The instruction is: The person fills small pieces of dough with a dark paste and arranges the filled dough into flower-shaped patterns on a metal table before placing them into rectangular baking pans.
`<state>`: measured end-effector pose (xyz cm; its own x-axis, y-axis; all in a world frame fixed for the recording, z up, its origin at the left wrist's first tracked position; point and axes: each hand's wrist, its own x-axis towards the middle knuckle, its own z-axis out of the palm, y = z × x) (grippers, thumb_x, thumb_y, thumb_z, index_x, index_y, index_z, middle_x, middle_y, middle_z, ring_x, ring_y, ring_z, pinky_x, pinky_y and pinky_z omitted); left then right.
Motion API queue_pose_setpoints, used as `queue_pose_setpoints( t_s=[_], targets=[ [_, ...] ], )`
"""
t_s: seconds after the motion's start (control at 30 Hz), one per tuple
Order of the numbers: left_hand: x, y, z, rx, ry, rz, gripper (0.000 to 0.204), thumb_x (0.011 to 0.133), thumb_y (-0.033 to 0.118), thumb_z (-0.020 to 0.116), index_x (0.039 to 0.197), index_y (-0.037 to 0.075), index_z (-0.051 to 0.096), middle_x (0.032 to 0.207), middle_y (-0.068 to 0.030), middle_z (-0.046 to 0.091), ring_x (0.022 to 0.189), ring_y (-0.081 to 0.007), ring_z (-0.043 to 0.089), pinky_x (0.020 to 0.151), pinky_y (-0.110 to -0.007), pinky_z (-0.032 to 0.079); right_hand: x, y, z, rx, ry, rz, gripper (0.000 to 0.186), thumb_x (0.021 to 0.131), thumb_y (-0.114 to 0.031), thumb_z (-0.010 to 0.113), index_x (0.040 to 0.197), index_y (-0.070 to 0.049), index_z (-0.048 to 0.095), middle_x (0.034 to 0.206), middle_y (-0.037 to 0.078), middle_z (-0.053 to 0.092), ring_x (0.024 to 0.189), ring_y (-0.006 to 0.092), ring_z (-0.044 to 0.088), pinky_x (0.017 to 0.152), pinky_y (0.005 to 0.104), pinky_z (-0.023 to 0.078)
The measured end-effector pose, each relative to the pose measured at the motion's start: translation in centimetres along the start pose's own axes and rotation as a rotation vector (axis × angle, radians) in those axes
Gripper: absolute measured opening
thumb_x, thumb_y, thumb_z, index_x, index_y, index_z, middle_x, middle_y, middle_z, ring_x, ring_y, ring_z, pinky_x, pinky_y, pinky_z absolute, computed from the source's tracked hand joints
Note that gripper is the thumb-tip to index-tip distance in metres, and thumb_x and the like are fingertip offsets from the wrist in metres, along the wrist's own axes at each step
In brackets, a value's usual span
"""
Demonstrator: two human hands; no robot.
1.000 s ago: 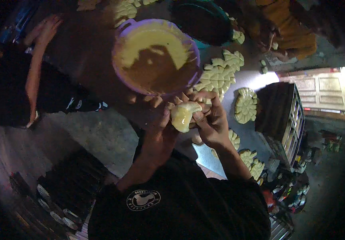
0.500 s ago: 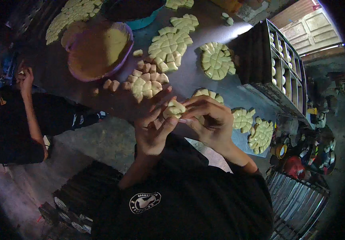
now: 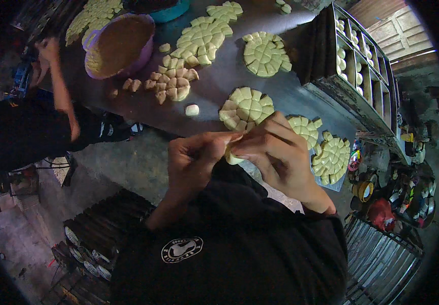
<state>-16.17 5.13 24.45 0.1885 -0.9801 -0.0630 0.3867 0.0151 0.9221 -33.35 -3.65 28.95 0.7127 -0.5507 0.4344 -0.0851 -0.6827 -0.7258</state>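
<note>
Landmark = purple round plastic basin (image 3: pixel 144 62), set on grey smooth metal desk (image 3: pixel 212 101).

L hand (image 3: pixel 191 160): fingers curled in, thumb + index nearly closed, pinching one side of small pale-yellow soft dough piece (image 3: pixel 233 156). R hand (image 3: pixel 279 158): same pinch on other side, fingers bent, tips meeting L's. Dough mostly hidden by fingers; it's held up to near R of basin, approx. over desk's near edge.

Loose whitish rounded dough block (image 3: pixel 192 110) on desk, near-R of basin, apart from hands. Pale-yellow irregular patch of scored dough (image 3: pixel 204 38) just R of basin; brownish-lit cluster of cut dough (image 3: pixel 173 84) near-R of same. Further R of basin: pale-yellow round scored dough slab (image 3: pixel 265 54), plus others nearer the hands.

Far R of basin: dark boxy rack w/ compartments (image 3: pixel 326 61), white dough balls (image 3: pixel 340 60) inside. Co-worker's bare forearm (image 3: pixel 64 96) L of basin.
</note>
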Motion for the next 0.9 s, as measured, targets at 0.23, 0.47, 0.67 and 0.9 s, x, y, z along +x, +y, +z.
queue_pose_setpoints(
  t_s=[0.23,0.47,0.67,0.9],
  targets=[
    [1.6,-1.5,-0.8,0.038,-0.12,0.17,0.022,0.091,0.003,0.069,0.112,-0.002,0.072,0.11,-0.0154,0.072,0.101,-0.0155,0.067,0.093,-0.031,0.052,-0.4,1.8,1.0,0.379,0.12,0.164,0.035,0.074,-0.001,0.082,0.106,-0.007,0.069,0.099,0.004,0.067,0.087,0.0195,0.057,0.075,0.0304,0.045],
    [3.2,-3.4,-5.5,-0.214,-0.055,-0.355,0.028,0.095,0.015,0.065,0.116,-0.003,0.069,0.104,-0.009,0.073,0.097,-0.0127,0.066,0.088,-0.028,0.052,2.3,3.2,3.6,-0.017,-0.071,0.218,0.05,0.073,-0.016,0.085,0.117,-0.009,0.063,0.116,0.004,0.069,0.096,0.0264,0.061,0.084,0.0355,0.046],
    [4.7,-5.7,-10.5,-0.144,-0.025,-0.419,0.034,0.092,0.021,0.07,0.117,-0.002,0.069,0.11,-0.0079,0.071,0.1,-0.0118,0.063,0.086,-0.027,0.051,2.2,7.5,10.9,0.621,0.119,0.647,0.046,0.078,-0.008,0.082,0.117,-0.004,0.056,0.114,0.01,0.067,0.102,0.0215,0.064,0.084,0.0358,0.053],
    [8.4,-8.8,-16.5,0.477,0.093,-0.078,0.037,0.1,0.031,0.061,0.126,0.005,0.064,0.111,-0.0073,0.065,0.101,-0.014,0.059,0.084,-0.028,0.049,5.8,13.4,14.8,0.434,-0.034,0.941,0.019,0.092,-0.005,0.067,0.106,0.0,0.057,0.108,0.012,0.065,0.101,0.0244,0.065,0.083,0.0339,0.053]
  ],
)
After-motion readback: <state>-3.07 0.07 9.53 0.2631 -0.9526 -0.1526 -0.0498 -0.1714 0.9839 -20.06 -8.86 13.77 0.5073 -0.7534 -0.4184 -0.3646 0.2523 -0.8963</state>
